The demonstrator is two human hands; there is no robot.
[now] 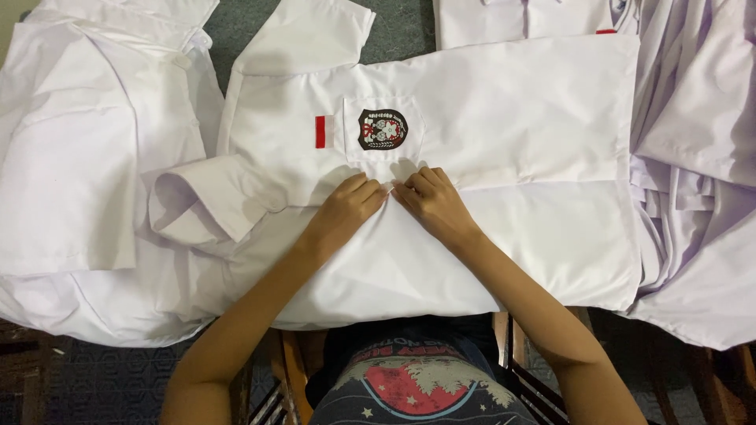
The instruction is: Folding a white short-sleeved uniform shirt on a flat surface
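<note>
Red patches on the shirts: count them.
2. One red patch sits left of the badge on the middle shirt; another peeks out at the top. Folds may hide more.

A shirt (488,118) is lying across the frame's centre, its sleeve (209,205) extending toward centre left. Both hands, left hand (346,208) and right hand (435,206), are resting side by side on it at centre. Another shirt (87,157) is lying at left; a pile of shirts (697,157) is lying at right.
</note>
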